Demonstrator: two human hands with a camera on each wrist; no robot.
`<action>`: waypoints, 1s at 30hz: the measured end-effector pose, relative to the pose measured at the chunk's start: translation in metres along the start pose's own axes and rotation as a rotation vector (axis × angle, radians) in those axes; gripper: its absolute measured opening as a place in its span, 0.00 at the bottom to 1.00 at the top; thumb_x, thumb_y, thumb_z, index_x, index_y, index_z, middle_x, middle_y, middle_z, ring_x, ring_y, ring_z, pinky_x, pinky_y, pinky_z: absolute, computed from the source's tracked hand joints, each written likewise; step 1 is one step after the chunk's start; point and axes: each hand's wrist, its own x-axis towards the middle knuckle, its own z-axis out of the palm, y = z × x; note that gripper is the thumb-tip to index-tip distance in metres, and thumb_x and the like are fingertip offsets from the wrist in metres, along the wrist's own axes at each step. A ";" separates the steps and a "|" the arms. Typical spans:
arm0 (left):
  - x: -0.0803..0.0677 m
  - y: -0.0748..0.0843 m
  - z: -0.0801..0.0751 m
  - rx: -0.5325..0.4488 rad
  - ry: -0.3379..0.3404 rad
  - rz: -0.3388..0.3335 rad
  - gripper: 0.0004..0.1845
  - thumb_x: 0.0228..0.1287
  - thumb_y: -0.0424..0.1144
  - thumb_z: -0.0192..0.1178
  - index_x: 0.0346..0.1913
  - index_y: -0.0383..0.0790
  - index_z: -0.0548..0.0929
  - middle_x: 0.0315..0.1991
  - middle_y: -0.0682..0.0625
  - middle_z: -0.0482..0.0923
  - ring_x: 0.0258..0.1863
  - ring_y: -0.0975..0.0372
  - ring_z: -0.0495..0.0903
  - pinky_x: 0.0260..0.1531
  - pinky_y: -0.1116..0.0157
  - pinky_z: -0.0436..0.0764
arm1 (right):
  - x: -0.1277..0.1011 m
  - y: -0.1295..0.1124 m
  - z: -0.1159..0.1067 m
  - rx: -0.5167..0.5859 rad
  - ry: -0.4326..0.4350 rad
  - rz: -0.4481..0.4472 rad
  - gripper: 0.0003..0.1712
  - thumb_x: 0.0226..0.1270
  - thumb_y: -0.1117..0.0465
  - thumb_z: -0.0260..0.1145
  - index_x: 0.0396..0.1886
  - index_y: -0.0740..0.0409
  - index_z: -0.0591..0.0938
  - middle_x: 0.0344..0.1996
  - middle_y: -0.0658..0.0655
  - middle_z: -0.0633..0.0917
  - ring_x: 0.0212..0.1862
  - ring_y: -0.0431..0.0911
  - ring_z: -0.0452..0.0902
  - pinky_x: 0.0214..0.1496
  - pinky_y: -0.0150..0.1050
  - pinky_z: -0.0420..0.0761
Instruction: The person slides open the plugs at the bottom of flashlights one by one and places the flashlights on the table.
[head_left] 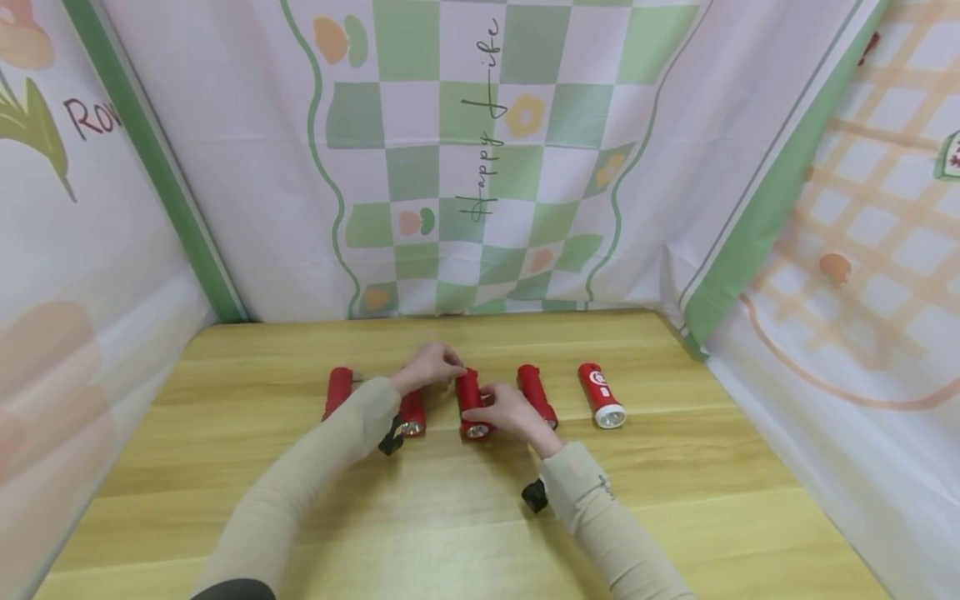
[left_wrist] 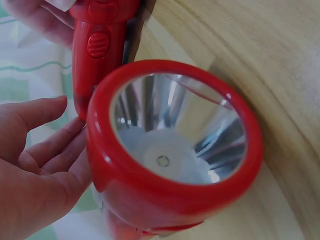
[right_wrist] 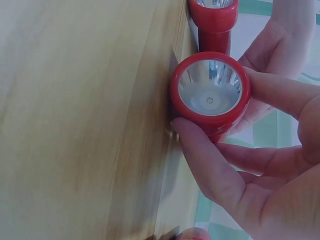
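A red flashlight (head_left: 468,393) lies in the middle of a row on the wooden table, its lens toward the person. My right hand (head_left: 512,410) holds it by the lens end, thumb and index finger round the red rim (right_wrist: 180,107) in the right wrist view. At its tail end is my left hand (head_left: 429,367), fingertips touching the tail and thumb a little apart in the left wrist view, where the switch (left_wrist: 98,45) shows. A second red flashlight (head_left: 413,412) lies partly under my left forearm; its wide lens head (left_wrist: 165,200) fills the left wrist foreground.
Another red flashlight (head_left: 339,392) lies at the left end, partly behind the sleeve. Right of the hands are a red flashlight (head_left: 534,390) and a red one with a white head (head_left: 596,392). A printed curtain (head_left: 285,250) hangs at the wooden table's (head_left: 420,517) back edge.
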 end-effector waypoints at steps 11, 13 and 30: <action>0.000 -0.001 0.002 -0.020 -0.008 0.005 0.12 0.67 0.36 0.62 0.46 0.31 0.86 0.41 0.39 0.88 0.33 0.53 0.86 0.37 0.63 0.87 | 0.000 0.000 0.001 0.004 -0.005 -0.015 0.20 0.64 0.55 0.71 0.50 0.63 0.82 0.39 0.57 0.88 0.35 0.42 0.80 0.41 0.37 0.84; 0.000 -0.002 0.002 -0.027 -0.010 0.008 0.12 0.67 0.36 0.62 0.46 0.30 0.86 0.42 0.39 0.88 0.34 0.52 0.87 0.37 0.63 0.87 | 0.000 0.000 0.001 0.007 -0.008 -0.018 0.20 0.64 0.55 0.70 0.49 0.63 0.82 0.38 0.57 0.88 0.34 0.42 0.80 0.41 0.37 0.84; 0.002 -0.002 0.008 -0.021 -0.005 -0.004 0.12 0.67 0.38 0.63 0.46 0.32 0.86 0.41 0.40 0.88 0.30 0.57 0.85 0.32 0.68 0.85 | -0.003 -0.002 0.001 0.027 -0.016 -0.041 0.16 0.64 0.57 0.70 0.46 0.63 0.83 0.37 0.58 0.88 0.32 0.40 0.80 0.37 0.35 0.84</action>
